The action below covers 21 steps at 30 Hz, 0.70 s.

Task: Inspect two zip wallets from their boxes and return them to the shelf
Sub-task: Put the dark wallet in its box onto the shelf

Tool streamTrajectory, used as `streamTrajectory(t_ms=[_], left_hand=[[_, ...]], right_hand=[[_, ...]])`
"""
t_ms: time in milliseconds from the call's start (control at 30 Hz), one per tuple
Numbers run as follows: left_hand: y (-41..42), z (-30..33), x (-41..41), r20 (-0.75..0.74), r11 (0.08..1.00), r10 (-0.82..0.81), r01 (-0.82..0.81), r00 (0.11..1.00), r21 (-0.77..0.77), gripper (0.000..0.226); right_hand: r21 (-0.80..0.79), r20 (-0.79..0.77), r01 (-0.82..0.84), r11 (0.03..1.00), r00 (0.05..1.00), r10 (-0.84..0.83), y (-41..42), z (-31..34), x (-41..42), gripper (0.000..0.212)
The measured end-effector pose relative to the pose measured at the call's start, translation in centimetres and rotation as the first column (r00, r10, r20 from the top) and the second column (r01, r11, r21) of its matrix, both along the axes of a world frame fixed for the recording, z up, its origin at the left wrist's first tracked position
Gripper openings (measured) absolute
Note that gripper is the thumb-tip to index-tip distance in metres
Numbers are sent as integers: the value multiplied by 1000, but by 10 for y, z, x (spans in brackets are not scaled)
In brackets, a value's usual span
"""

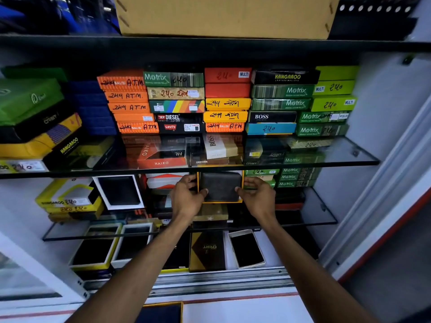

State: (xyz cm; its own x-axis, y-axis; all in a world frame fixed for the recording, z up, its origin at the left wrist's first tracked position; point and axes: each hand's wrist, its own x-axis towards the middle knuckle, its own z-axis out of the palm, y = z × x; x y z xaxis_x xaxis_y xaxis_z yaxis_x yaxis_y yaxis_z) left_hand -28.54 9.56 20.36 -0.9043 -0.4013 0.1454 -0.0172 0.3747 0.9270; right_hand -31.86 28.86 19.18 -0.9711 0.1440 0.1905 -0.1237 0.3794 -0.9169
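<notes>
Glass shelves [349,159] in a white cabinet, packed with stacked wallet boxes. On the left there's a black Kangaroo box [70,145], then orange boxes [127,96] scrawled "ATM", Diesel and Levi's in the middle, green Motrix boxes [283,91] marked 240 on the right. Below the top shelf, the left hand [186,194] and right hand [257,197] each pinch an edge of the orange-rimmed open box [220,201] with the matte black zip wallet [220,186] sitting inside.
</notes>
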Motion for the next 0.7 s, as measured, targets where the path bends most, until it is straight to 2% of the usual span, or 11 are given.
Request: streamTrajectory(t_ms=[400,567,700], left_hand=[[3,-3,2,25,998,7,-6,1000,-62,62],[3,2,6,52,997,-3,7,999,-71,69],[0,14,20,33,997,-10,13,999,-82,62]], right_hand=[[-18,11,5,1000,1000,-5,4,-8,-1,31],[-23,11,37,999,999,-36,3,0,6,37],[-29,-85,95,995,992,-97,-1,15,27,40]])
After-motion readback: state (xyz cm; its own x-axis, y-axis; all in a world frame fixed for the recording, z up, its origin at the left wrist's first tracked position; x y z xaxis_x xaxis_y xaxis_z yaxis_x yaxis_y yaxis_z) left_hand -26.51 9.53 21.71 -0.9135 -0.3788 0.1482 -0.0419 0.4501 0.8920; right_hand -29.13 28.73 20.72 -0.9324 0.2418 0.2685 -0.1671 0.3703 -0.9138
